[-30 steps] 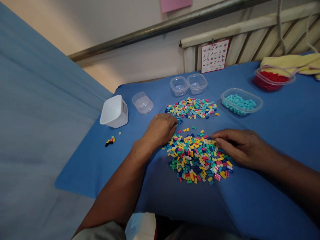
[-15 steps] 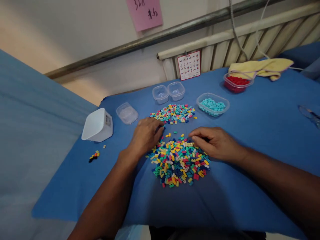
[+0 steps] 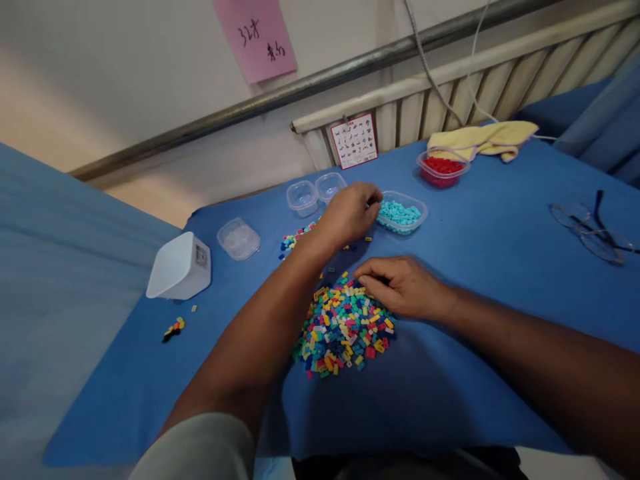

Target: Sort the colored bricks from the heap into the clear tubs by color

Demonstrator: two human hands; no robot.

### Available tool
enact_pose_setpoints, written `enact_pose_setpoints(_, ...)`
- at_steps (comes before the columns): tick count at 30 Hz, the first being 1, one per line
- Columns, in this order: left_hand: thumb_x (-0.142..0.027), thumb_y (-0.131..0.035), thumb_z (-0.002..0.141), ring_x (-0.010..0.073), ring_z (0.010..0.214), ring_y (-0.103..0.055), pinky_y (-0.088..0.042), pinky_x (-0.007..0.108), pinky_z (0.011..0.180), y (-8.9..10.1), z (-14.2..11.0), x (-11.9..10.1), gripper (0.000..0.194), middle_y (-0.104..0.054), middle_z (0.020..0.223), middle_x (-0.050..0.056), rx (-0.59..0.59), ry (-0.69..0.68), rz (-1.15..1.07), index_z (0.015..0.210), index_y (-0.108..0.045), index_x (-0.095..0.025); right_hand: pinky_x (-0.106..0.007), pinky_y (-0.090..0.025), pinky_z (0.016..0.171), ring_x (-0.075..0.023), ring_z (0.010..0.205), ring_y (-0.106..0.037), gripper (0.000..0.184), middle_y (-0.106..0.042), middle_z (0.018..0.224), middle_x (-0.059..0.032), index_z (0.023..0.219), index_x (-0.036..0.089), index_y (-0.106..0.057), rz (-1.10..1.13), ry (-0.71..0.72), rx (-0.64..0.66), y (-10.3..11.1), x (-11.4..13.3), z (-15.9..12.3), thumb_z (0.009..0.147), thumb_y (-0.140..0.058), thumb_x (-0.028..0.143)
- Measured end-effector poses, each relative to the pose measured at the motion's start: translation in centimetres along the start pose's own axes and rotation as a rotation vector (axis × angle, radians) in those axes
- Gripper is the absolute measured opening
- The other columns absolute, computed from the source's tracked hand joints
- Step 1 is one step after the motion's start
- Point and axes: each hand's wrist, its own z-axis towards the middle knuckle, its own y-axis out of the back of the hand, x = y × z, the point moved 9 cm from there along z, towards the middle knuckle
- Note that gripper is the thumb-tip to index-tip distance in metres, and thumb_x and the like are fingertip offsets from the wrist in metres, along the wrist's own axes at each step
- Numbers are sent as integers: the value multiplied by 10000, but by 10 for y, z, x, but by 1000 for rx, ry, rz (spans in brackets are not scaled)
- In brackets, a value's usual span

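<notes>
- From the head view, here's the left hand [image 3: 351,212], stretched across the far side of the worktop [image 3: 480,253] and right at the left edge of the clear tub [image 3: 418,223] of turquoise bricks [image 3: 401,213]!
- Its grip is curled, thumb near the forefinger; whether a brick sits between them, I can't tell.
- Down nearer the body, the right hand [image 3: 410,290] holds station at the upper right edge of the near pile [image 3: 345,333], a jumble of yellow, green, pink, white and blue bricks.
- That grip has thumb and forefinger tips close together, and again I can't tell if anything is pinched there.
- Beyond it lies the far pile [image 3: 297,239], mixed colours too, partly hidden under the left forearm [image 3: 273,303].
- Behind, two small clear tubs [image 3: 303,198] stand side by side, the right one partly covered by the left hand.
- Over on the left: a white container [image 3: 180,267], tipped-looking in this slanted view, with a little yellow, orange and black cluster [image 3: 175,329] near it.
- Far right, red bricks [image 3: 443,165] fill another tub beside a yellow cloth [image 3: 483,140], and glasses [image 3: 595,233] lie nearer.
</notes>
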Motion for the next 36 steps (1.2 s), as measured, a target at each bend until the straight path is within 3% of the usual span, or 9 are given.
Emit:
enact_pose_setpoints(3,-153,-637,1013,235,1070,-723,-573,366,1002,-3,15,4,276,-784,1233,124,-18,2,-13,1258,-764,-125,-285,-555,783,-165,861,-789,206,-860,1009,-13,1104,218,-812,1,-4,-5,1,0,0,1060,-611,213)
enact_pose_setpoints(6,-183,-629,1023,238,1090,-725,-573,370,1002,12,2,16,270,-785,1240,119,-73,39,0,1246,-775,-142,-283,-548,767,-166,846,-788,203,-857,988,-10,1104,223,-815,-7,-2,-7,1,-2,-1,1057,-618,223)
enact_pose_setpoints(11,-236,-634,1004,220,923,-730,-552,347,886,44,-56,52,221,-810,1033,73,31,176,60,1103,-821,-172,-286,-539,754,-167,830,-778,197,-854,980,-1,1123,244,-812,-3,-34,13,-3,-7,-4,1062,-624,247)
enact_pose_setpoints(15,-260,-655,979,206,843,-727,-540,324,809,56,-110,81,209,-812,982,50,170,310,76,1090,-819,-196,-293,-541,757,-168,827,-771,198,-852,986,3,1137,249,-807,-17,-60,40,-5,-9,-6,1067,-623,262)
enact_pose_setpoints(19,-205,-620,967,232,965,-745,-570,356,897,47,-143,94,258,-807,1166,86,222,314,192,1132,-817,-197,-287,-531,719,-162,789,-754,198,-840,951,6,1123,246,-808,-34,-65,38,-5,-9,-8,1068,-621,278)
enact_pose_setpoints(25,-152,-573,986,268,1244,-720,-570,402,1077,19,-157,100,370,-776,1324,84,223,205,230,1282,-781,-229,-287,-523,691,-161,735,-731,218,-826,901,6,1117,245,-812,-54,-75,48,-5,-9,-11,1079,-605,298)
enact_pose_setpoints(31,-193,-595,980,303,1147,-733,-588,407,949,19,-162,107,293,-772,1219,107,244,241,297,1202,-785,-220,-301,-548,717,-183,794,-769,229,-854,966,-12,1152,256,-820,-108,-65,54,-4,-6,-11,1072,-610,301)
enact_pose_setpoints(36,-270,-669,985,273,1021,-724,-581,404,911,33,-167,111,309,-728,1253,122,153,345,260,1278,-746,-210,-292,-543,673,-170,713,-743,243,-846,932,-11,1170,252,-823,-103,-59,59,-4,-6,-12,1078,-607,314)
